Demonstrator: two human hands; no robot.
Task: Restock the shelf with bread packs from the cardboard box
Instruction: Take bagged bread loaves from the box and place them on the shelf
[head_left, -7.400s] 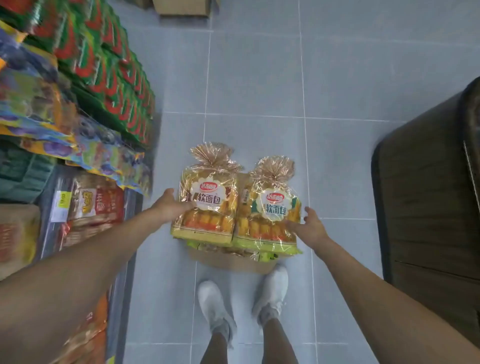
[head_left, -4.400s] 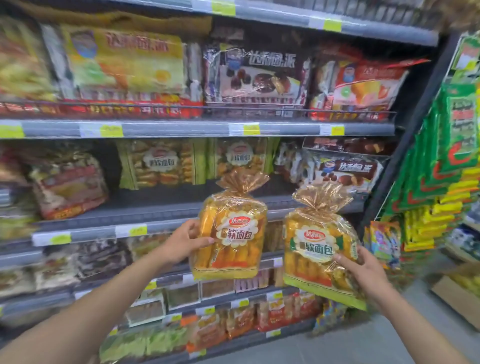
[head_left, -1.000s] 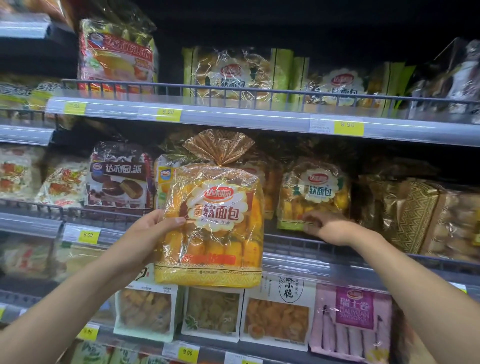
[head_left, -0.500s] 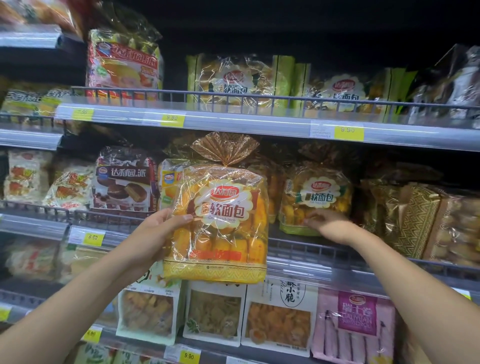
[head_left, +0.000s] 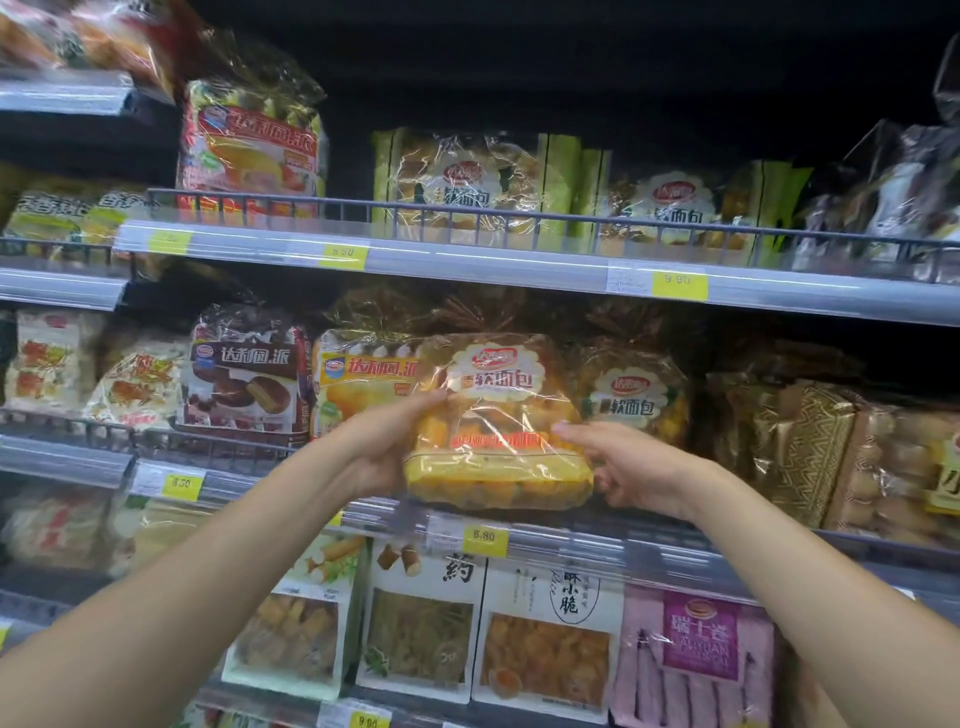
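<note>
A clear bread pack (head_left: 498, 426) with orange rolls and a white scalloped label is tipped back over the front rail of the middle shelf (head_left: 597, 545). My left hand (head_left: 387, 447) grips its left side. My right hand (head_left: 628, 462) holds its lower right corner. To its right a second bread pack (head_left: 636, 400) of the same kind stands on the shelf. The cardboard box is out of sight.
A yellow cake bag (head_left: 358, 384) and a brown pie bag (head_left: 244, 374) stand left of the held pack. Gold-patterned bags (head_left: 800, 441) stand to the right. The upper shelf (head_left: 467, 260) carries green-edged bread packs (head_left: 467, 182). Boxed snacks (head_left: 421, 623) fill the shelf below.
My right hand left the pack standing on the shelf and took the lower right corner of the other pack. Both hands raised that pack and tipped it back onto the middle shelf.
</note>
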